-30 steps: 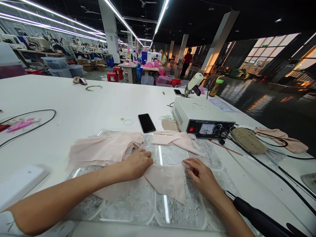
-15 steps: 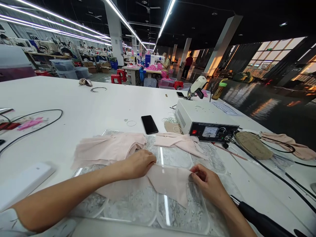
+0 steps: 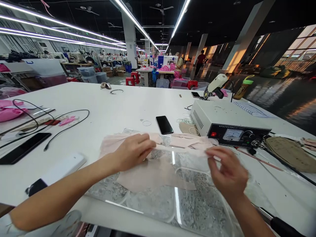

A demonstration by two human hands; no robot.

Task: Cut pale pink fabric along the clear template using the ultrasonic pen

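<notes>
My left hand is closed on one end of a thin pale pink fabric piece. The other end sits pinched in the fingertips of my right hand. Between them the piece is pulled nearly straight, lifted and blurred by motion. Under the hands, another pale pink fabric piece lies flat on a clear-topped, grey-patterned board. Behind my left hand is a pile of pale pink fabric, partly hidden by it. More folded pink fabric lies at the board's far edge.
Beyond the board lie a black phone and thin elastic loops. A control box with a dial stands to the right, its cable running past a brown pad. A black-handled tool lies at lower right. Left are cables and a white case.
Both hands have lifted the held fabric up and away from me, off the board. The piece beneath it now shows more fully. My view has turned a little to the left.
</notes>
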